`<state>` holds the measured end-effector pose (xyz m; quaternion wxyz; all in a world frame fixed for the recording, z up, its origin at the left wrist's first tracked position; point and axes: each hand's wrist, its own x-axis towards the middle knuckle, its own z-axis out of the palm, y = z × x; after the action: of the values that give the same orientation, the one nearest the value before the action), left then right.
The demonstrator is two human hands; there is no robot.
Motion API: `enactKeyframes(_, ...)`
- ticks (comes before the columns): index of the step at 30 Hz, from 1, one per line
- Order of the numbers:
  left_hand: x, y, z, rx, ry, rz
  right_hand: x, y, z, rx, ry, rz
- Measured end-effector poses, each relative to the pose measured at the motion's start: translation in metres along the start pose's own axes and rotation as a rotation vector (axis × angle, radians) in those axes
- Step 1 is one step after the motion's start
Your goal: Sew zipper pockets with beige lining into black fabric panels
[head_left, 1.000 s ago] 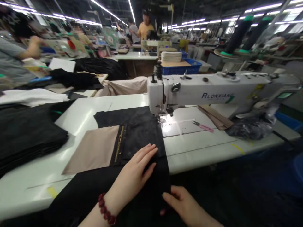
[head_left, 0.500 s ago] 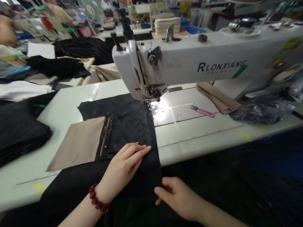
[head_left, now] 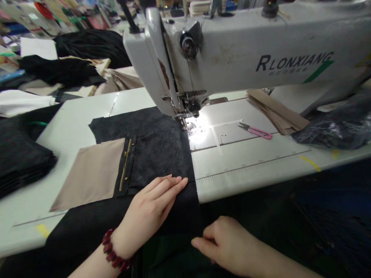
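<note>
A piece of black fabric [head_left: 162,150] lies on the sewing table, its far right edge under the presser foot [head_left: 183,122] of the sewing machine [head_left: 226,58]. My left hand [head_left: 156,200] rests flat on it near the right edge, fingers stretched out together. My right hand [head_left: 223,243] is at the fabric's near right edge, off the table's front, with curled fingers and thumb closed on the edge; the fingertips are partly hidden. Left of centre, a brass zipper [head_left: 124,164] is set in the black fabric, with a beige cloth panel [head_left: 89,173] beside it.
Pink-handled thread snips [head_left: 256,132] lie right of the needle. Behind them are beige fabric strips [head_left: 276,112] and a dark bundle in clear plastic [head_left: 336,123]. Stacked black pieces [head_left: 23,154] lie at the left. A printed ruler [head_left: 246,168] runs along the front edge.
The view has moved closer to the machine. My left hand stays flat on the black fabric, and my right hand remains at the near edge, its fingers more curled.
</note>
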<state>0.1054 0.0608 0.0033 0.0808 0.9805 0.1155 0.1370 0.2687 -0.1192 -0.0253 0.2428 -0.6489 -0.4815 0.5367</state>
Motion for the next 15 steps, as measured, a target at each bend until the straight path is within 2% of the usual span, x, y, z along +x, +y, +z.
enactKeyframes(2,-0.001,0.000,-0.001,0.013,-0.033,0.008,-0.002,-0.007,-0.013,-0.227,0.171,-0.163)
enactKeyframes(4,-0.003,-0.001,0.000,0.022,-0.051,0.013,0.003,-0.014,-0.028,-0.380,0.387,-0.390)
enactKeyframes(6,-0.006,-0.001,0.002,0.031,-0.046,0.026,0.012,-0.020,-0.042,-0.543,0.508,-0.575)
enactKeyframes(8,-0.008,0.000,0.004,0.037,-0.030,0.043,0.022,-0.024,-0.053,-0.705,0.515,-0.634)
enactKeyframes(11,-0.006,0.001,0.001,0.041,-0.008,0.057,0.032,-0.026,-0.061,-0.849,0.467,-0.605)
enactKeyframes(15,0.017,-0.006,-0.015,-0.040,-0.076,0.026,0.032,-0.027,-0.062,-0.957,0.470,-0.601)
